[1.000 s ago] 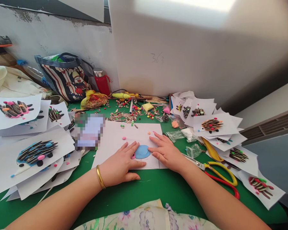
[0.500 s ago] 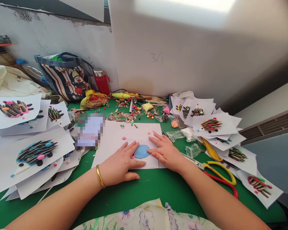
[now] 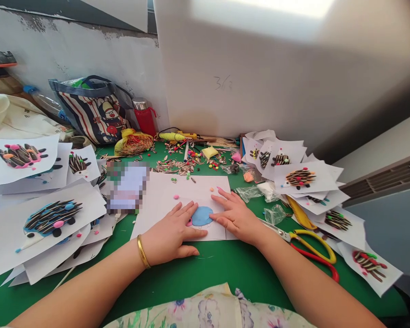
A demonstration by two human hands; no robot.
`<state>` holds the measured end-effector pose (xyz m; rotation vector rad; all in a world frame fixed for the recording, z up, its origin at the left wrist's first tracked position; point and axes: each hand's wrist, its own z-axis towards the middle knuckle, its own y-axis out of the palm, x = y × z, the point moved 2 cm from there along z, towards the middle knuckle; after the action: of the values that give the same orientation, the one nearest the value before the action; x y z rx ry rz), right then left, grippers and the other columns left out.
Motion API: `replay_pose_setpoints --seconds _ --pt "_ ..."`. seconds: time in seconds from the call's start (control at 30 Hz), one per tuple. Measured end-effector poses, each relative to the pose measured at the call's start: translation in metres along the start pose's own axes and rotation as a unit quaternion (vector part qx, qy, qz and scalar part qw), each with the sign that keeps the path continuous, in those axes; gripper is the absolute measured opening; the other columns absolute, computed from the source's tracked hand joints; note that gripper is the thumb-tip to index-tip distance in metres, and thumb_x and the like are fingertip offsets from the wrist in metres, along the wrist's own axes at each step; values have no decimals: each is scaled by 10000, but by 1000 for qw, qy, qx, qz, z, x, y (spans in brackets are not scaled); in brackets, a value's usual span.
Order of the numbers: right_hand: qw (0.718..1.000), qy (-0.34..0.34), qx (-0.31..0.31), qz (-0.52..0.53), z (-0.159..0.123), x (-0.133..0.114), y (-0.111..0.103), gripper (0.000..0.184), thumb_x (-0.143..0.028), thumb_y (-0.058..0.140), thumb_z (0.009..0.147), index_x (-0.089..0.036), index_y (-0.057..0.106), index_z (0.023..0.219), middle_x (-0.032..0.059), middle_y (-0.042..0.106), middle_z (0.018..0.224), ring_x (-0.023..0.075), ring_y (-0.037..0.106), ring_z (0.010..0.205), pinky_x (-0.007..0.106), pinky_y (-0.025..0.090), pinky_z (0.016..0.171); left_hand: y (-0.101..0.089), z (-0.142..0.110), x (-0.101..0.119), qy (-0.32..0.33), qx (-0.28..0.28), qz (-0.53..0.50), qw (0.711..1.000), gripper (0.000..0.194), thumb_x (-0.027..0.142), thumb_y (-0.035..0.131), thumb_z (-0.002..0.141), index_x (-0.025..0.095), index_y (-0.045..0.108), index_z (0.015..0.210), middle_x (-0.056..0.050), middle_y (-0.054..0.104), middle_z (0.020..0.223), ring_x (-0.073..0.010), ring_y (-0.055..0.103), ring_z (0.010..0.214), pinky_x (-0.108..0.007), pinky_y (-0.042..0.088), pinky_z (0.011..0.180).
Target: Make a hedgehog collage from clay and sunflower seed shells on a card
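Observation:
A flattened patch of blue modelling clay (image 3: 202, 216) lies on white paper (image 3: 153, 191) in front of me, with small drawn feet below it. My left hand (image 3: 176, 232) rests flat on the paper left of the clay, fingers spread, partly covering a pink bit at the clay's left end. My right hand (image 3: 235, 216) lies on the other side with its fingers apart; its fingertips touch or nearly touch the clay's right edge. Neither hand grips anything. On the paper beyond sit a pink clay ball (image 3: 176, 197) and a peach clay ball (image 3: 212, 189).
Paper hedgehogs with seed spines lie in a left stack (image 3: 7, 218) and a right stack (image 3: 353, 228). Scissors (image 3: 314, 248) rest beside my right forearm. Loose sunflower seeds (image 3: 177, 166), a blurred phone-like object (image 3: 128, 187), a striped bag (image 3: 89, 109) and a red flask (image 3: 145, 119) stand behind.

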<state>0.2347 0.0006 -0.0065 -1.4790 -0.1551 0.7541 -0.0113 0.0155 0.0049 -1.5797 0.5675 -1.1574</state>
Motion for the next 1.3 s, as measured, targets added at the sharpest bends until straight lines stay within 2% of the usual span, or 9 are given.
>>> replay_pose_setpoints --seconds 0.13,0.33,0.43,0.53,0.77,0.97,1.13,1.3 --pt "1000 -26 3 -15 0 -3 0 320 -430 466 987 -394 662 1238 32 327 1581 332 198 1481 643 222 1134 1 0 -1 7 9 -1 1000 529 472 740 792 374 620 1297 -126 183 1625 -454 253 1438 -682 232 1108" --pt "998 -36 -11 -48 1 -7 0 308 -448 479 981 -404 673 1216 47 390 1547 326 183 1486 664 188 1132 2 0 -1 5 9 5 1000 541 483 744 783 378 618 1299 -131 210 1617 -455 254 1437 -678 239 1106" --pt "999 -36 3 -34 2 -7 -2 314 -433 476 983 -397 668 1229 39 340 1575 321 179 1487 632 209 1142 1 0 -1 2 3 6 1000 533 479 738 790 386 615 1300 -128 216 1616 -454 254 1437 -681 238 1105" --pt "997 -59 2 -40 2 -10 -2 322 -434 513 965 -406 644 1258 16 299 1595 326 164 1490 629 179 1155 2 0 -1 5 11 5 1000 523 490 733 792 371 626 1290 -127 217 1616 -451 264 1434 -678 229 1110" --pt "996 -73 -9 -57 4 -13 -1 309 -438 518 961 -406 660 1234 20 367 1562 323 174 1489 631 164 1158 3 -1 -2 8 16 11 1000 521 500 736 785 363 637 1278 -137 243 1605 -447 275 1431 -676 235 1109" --pt "996 -57 -19 -72 6 -17 3 493 -524 503 947 -337 518 1403 76 357 1566 324 178 1487 633 148 1166 2 0 -1 5 9 10 1000 536 467 744 788 402 607 1302 -111 197 1624 -447 257 1438 -674 235 1110" --pt "993 -56 2 -102 11 -30 6 456 -528 505 945 -318 577 1344 75 372 1558 330 196 1482 636 87 1178 -2 2 0 9 1 12 1000 596 428 763 776 421 568 1339 -124 187 1623 -458 261 1433 -684 274 1088" --pt "994 -50 11 -101 9 -31 4 424 -503 514 948 -291 605 1304 74 490 1478 318 289 1449 610 87 1193 -4 1 -4 23 17 9 1000 492 432 724 813 363 626 1290 -134 209 1616 -431 260 1442 -639 266 1122"
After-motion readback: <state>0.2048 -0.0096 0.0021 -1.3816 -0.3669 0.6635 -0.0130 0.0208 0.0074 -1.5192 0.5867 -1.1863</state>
